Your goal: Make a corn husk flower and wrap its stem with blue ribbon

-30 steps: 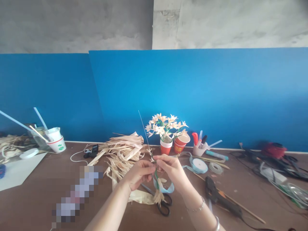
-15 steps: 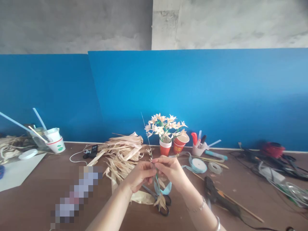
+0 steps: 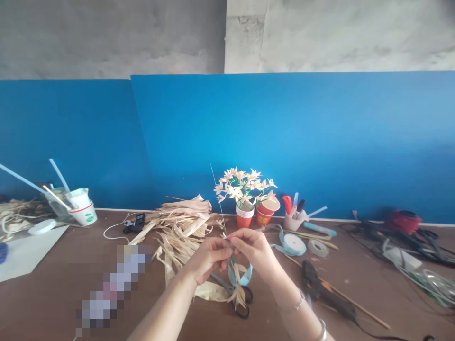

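My left hand (image 3: 210,258) and my right hand (image 3: 253,247) meet at mid-bench, both with fingers pinched on a flower stem. Its thin wire (image 3: 219,199) points up and away from me, while a green-wrapped part runs down to a pale corn-husk flower (image 3: 239,296) that hangs below my fingers. The exact grip point is hidden by the fingertips. Under the flower lie black-handled scissors (image 3: 249,294) and a loop of light blue ribbon (image 3: 245,277). Behind my hands, finished husk flowers (image 3: 236,192) stand in stacked red-and-white paper cups (image 3: 244,220).
Dried husks (image 3: 185,218) are heaped left of centre. To the right lie a blue ribbon roll (image 3: 294,244), clear tape (image 3: 318,247), a glue gun (image 3: 327,293), a long thin stick (image 3: 366,308) and tangled cables (image 3: 377,241). A white cup (image 3: 85,215) stands far left.
The wire's upper end has shifted slightly right and the hanging flower has swung a little. Both hands keep their pinch on the stem, with small finger movements.
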`<state>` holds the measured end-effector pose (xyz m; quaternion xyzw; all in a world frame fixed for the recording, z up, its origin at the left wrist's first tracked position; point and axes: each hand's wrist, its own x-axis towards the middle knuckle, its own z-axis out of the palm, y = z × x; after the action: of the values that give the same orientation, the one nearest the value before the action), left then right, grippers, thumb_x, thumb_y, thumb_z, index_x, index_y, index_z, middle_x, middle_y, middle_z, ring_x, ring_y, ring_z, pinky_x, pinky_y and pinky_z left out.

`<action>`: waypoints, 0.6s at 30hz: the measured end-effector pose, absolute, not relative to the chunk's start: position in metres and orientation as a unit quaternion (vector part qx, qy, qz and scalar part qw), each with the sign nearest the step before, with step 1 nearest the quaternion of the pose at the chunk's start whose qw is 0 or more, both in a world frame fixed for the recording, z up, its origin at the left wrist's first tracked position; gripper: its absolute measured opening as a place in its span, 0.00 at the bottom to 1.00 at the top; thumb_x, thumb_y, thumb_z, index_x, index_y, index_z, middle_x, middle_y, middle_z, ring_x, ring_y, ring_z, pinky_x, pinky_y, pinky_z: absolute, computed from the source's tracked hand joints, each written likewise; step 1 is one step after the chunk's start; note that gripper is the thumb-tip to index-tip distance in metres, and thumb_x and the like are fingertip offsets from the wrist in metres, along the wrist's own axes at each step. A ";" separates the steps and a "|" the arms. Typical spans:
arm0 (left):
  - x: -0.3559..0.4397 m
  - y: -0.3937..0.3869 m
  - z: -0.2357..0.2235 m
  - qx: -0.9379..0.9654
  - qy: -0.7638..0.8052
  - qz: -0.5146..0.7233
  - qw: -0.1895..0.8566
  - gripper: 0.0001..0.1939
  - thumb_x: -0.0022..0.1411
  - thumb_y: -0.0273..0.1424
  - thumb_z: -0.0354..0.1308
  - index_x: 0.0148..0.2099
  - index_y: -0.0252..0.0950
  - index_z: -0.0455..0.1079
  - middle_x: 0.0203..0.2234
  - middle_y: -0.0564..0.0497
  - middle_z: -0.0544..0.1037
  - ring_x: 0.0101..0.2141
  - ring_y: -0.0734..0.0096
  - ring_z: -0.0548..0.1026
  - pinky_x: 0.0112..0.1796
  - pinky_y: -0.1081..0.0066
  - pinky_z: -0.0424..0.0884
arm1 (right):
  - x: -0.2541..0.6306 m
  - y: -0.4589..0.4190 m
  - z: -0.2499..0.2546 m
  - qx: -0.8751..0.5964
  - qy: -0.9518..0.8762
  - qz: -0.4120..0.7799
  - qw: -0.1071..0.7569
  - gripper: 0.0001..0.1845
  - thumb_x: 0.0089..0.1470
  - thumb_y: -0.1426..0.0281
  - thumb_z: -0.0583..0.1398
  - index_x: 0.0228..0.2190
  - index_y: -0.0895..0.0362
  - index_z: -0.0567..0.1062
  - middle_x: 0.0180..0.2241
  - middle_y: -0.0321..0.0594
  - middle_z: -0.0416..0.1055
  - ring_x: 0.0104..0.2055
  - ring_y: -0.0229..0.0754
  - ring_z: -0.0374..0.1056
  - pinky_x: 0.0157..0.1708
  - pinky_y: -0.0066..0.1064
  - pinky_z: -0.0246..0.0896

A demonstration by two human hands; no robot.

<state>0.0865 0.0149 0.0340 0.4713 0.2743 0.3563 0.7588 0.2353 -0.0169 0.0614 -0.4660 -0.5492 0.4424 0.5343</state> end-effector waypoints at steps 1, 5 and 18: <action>0.087 0.014 0.034 0.471 0.273 0.359 0.758 0.15 0.40 0.35 0.71 0.26 0.30 0.72 0.18 0.56 0.69 0.15 0.84 0.64 0.17 0.79 0.56 | 0.235 -0.017 0.061 -0.465 -0.553 0.441 0.532 0.11 0.44 0.64 0.63 0.26 0.60 0.77 0.18 0.34 0.68 0.21 0.34 0.61 0.24 0.26 0.57; 0.087 0.013 0.035 0.479 0.269 0.354 0.757 0.15 0.41 0.35 0.70 0.27 0.30 0.72 0.19 0.55 0.70 0.15 0.83 0.64 0.17 0.79 0.56 | 0.235 -0.016 0.060 -0.465 -0.561 0.444 0.522 0.12 0.44 0.63 0.63 0.27 0.60 0.77 0.20 0.35 0.70 0.22 0.34 0.61 0.23 0.26 0.56; 0.089 0.019 0.038 0.430 0.332 0.434 0.719 0.15 0.39 0.35 0.70 0.24 0.31 0.71 0.16 0.55 0.70 0.15 0.83 0.65 0.18 0.79 0.54 | 0.239 -0.010 0.048 -0.557 -0.585 0.422 0.412 0.05 0.41 0.70 0.62 0.24 0.59 0.72 0.18 0.32 0.67 0.19 0.31 0.58 0.19 0.23 0.49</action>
<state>0.0892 0.0190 0.0382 0.4300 0.3318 0.4341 0.7187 0.2389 -0.0104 0.0478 -0.5568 -0.5852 0.4220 0.4116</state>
